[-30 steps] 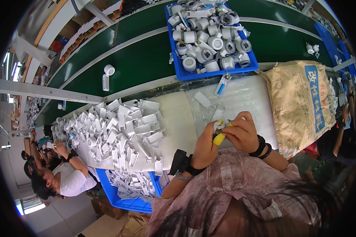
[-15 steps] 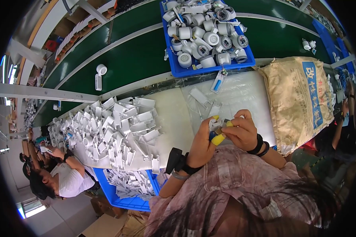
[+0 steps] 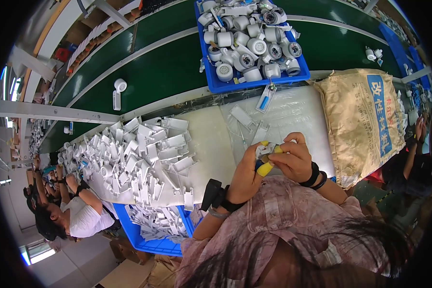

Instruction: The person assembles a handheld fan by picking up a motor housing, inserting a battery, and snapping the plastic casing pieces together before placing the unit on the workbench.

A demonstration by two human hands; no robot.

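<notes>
In front of my chest my left hand (image 3: 247,173) and my right hand (image 3: 294,159) are closed around one small white part (image 3: 265,150), which has a shiny greyish end. Yellow covers sit on some of my fingertips, and the fingers hide most of the part. Just beyond my hands, white plastic handle-like pieces (image 3: 243,116) lie on the pale sheeted worktop (image 3: 293,113). A thin rod (image 3: 242,132) rests beside them. To the left of my left hand spreads a big heap of white plastic shells (image 3: 139,158).
Behind the worktop a blue crate (image 3: 254,85) full of white round-headed units stands by a green conveyor belt (image 3: 163,72). A large tan sack (image 3: 355,125) lies at right. A blue bin (image 3: 161,246) of white pieces is below left. Other people (image 3: 89,213) work on both sides.
The white part between my fingers has turned slightly, showing more of its shiny end. A white unit on the belt has shifted slightly left. The person at left has raised their hands.
</notes>
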